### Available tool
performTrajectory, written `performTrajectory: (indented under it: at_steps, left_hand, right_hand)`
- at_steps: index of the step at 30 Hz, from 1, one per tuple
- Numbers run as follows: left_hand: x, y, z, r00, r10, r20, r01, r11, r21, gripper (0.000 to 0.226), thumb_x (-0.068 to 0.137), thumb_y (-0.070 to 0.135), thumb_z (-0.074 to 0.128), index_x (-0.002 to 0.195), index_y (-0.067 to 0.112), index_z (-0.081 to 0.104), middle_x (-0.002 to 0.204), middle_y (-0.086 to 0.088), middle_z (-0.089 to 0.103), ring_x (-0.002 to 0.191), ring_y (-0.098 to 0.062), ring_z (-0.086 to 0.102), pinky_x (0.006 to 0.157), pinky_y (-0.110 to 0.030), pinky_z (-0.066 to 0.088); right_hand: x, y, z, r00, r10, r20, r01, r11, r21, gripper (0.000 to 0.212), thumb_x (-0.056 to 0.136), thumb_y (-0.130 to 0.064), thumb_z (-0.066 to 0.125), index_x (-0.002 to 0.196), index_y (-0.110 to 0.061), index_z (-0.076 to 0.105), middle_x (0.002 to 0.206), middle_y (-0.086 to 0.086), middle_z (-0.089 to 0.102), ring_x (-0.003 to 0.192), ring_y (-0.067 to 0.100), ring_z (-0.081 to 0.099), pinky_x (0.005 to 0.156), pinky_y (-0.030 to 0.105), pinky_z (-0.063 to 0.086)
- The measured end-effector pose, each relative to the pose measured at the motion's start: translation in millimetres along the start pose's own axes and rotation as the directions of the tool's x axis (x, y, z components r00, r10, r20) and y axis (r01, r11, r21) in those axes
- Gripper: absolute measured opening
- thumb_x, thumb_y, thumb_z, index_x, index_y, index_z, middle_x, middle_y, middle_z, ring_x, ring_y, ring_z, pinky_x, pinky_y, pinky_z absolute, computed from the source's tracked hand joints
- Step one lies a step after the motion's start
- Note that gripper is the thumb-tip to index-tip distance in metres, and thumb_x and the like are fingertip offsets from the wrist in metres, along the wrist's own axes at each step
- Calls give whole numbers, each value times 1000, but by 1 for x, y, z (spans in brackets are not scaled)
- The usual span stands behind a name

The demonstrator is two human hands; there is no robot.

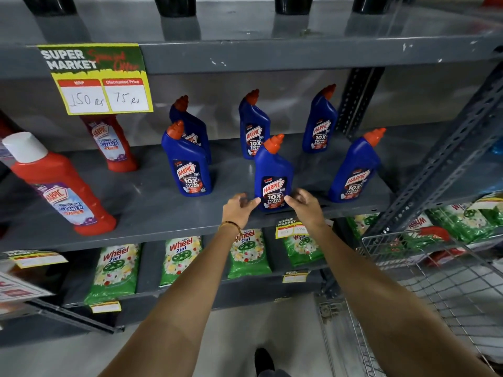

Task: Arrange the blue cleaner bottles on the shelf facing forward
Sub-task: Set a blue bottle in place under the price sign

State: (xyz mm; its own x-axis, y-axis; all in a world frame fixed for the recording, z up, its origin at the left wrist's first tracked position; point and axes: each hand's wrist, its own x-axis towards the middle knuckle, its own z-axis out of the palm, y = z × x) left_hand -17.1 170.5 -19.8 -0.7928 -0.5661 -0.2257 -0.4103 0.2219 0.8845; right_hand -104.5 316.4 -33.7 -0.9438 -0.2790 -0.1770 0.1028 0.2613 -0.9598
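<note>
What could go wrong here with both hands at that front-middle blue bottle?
1. The front-middle bottle stands close to the shelf's front edge; a nudge from the left hand or right hand could tip it off.
2. Pushed back, it could knock the bottle behind it, which stands close.
3. The fingers seem to touch only its lower label, so a twist may wobble the tall bottle.

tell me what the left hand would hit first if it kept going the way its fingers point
The left hand points up and to the right, fingertips at the base of the front middle blue bottle. It would likely meet that bottle's lower label first; whether it already touches is unclear.
</note>
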Motion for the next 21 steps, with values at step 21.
performTrajectory:
  at_steps: [21]
  left_hand:
    - [20,-69,-160,983,-85,-160,87,996,4,52,89,39,54,122,-1,53,128,-21,58,119,-34,52,97,-37,42]
  right_hand:
    - [-39,-34,163,999,-18,35,23,991,-136,41,88,-21,57,125,-3,50,129,18,58,119,28,53,96,32,42]
